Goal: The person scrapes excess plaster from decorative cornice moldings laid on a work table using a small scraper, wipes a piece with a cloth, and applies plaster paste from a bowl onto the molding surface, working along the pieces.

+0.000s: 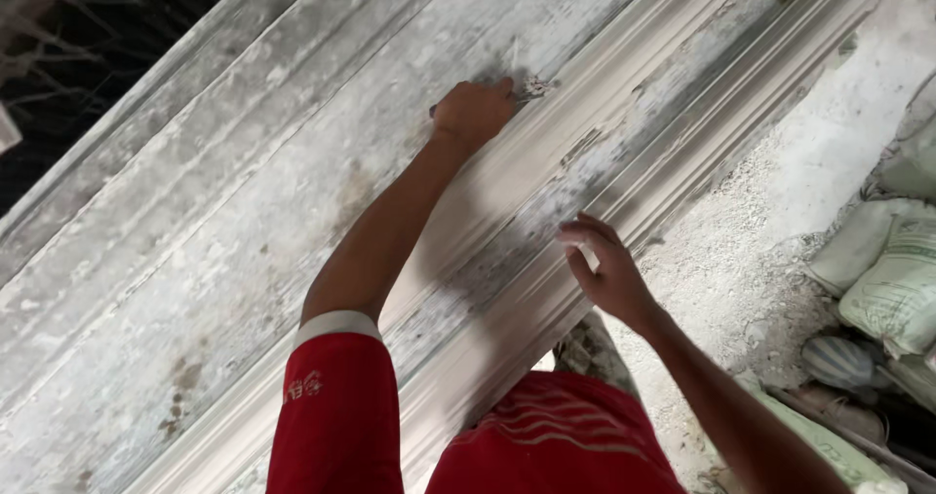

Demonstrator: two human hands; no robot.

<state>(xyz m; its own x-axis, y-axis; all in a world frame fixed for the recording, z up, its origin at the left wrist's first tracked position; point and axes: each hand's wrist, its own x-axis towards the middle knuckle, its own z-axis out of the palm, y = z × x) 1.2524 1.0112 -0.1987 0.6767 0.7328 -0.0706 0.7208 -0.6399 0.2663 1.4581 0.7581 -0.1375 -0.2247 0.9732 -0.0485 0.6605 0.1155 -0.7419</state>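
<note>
1. Nearest to us we see a red shirt with pale stripes [556, 445] and its red short sleeve with a white cuff [336, 406], low in the middle of the view.
2. A little farther, our right hand [606, 265] hovers open over the near edge of the long grey-white plaster moulding with ridged profile [546, 177], fingers loosely spread; something small and white shows at the palm, but we cannot tell what.
3. Farther on, our left hand [475, 112] is closed into a fist, pressed onto the moulding where the flat face meets the ridges; a dark tip shows at its left side, and we cannot tell what it grips.
4. To the right lie pale woven sacks [892, 275] on the dusty grey floor [770, 231].
</note>
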